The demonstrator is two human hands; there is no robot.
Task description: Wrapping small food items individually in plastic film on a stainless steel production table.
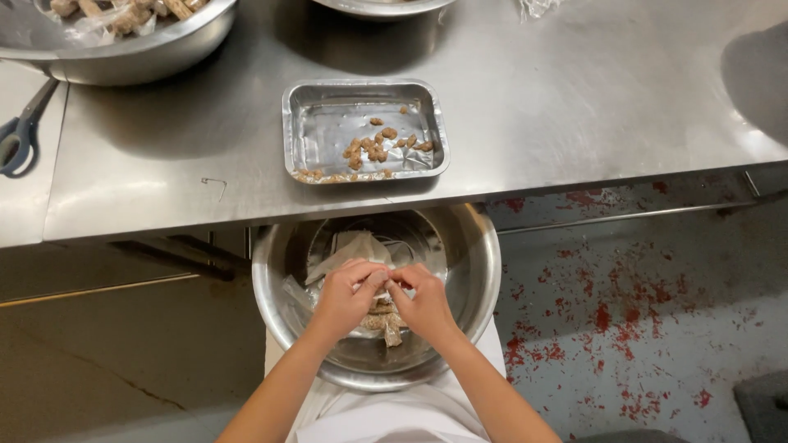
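My left hand (345, 297) and my right hand (420, 302) meet over a large steel bowl (480, 271) that rests on my lap below the table edge. Both pinch a clear plastic wrapper (386, 321) with a brown, crumbly bar inside it. Several torn wrappers (345, 250) lie in the bowl behind my fingers. A small foil tray (328, 131) sits on the steel table straight ahead, holding scattered brown pieces (377, 149).
A big steel bowl (139, 57) with wrapped brown bars stands at the table's far left. Blue-handled scissors (20, 131) lie at the left edge. Another bowl's rim (382, 8) shows at the top. The floor (640, 328) at right has red spatters.
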